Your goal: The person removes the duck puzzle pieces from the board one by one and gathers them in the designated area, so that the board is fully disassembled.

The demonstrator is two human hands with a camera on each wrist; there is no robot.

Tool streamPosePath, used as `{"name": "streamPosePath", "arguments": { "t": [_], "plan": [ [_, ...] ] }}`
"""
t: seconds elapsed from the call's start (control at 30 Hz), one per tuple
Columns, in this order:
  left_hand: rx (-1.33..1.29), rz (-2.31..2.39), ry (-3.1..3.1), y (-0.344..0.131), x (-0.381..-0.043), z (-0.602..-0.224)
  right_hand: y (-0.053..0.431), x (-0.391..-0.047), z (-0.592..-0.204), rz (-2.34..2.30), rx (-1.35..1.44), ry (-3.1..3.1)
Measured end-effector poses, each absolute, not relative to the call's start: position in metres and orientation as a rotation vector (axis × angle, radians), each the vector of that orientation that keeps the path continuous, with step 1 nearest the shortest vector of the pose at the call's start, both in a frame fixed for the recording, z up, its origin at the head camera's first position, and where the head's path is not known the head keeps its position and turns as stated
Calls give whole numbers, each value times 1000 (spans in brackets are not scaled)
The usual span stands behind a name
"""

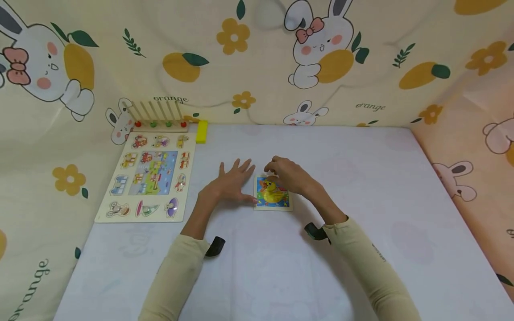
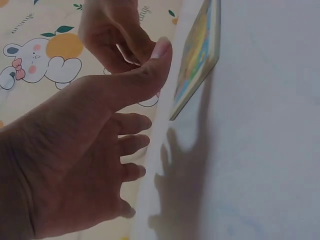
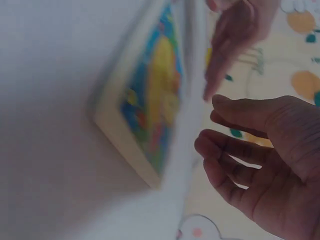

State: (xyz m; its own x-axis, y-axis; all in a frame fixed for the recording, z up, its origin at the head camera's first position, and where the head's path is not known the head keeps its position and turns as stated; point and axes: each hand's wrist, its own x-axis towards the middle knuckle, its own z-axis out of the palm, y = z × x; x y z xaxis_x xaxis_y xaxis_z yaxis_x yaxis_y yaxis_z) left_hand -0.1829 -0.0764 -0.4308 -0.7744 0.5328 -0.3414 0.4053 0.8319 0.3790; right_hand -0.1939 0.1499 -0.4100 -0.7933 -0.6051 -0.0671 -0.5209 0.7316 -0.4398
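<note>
A small square duck puzzle (image 1: 273, 196) in a pale wooden frame lies flat on the white table, with a yellow duck on a blue ground. To its left, my left hand (image 1: 230, 182) has its fingers spread, and the thumb tip is right at the puzzle's left edge. Above the puzzle's upper right part is my right hand (image 1: 292, 174), covering that corner in the head view. Its loosely bent fingers (image 3: 232, 150) and thumb stand apart with nothing between them in the right wrist view, and the puzzle's wooden edge shows beside them.
A large vehicle puzzle board (image 1: 108, 215) lies at the left. Behind it stands a wooden rack (image 1: 160, 128) with upright pegs and small red and green pieces, beside a yellow block (image 1: 202, 132). A bunny-patterned cloth (image 1: 257, 58) hangs behind the table.
</note>
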Motion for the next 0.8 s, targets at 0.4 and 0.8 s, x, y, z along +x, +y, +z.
{"name": "streamPosePath", "arguments": {
  "t": [0.4,0.8],
  "plan": [
    [615,331,2569,-73,-173,-443,130,-187,-433,-533,-850,2782],
    [620,328,2573,-68,-173,-446,125,-186,-433,-446,-906,2875]
  ]
}}
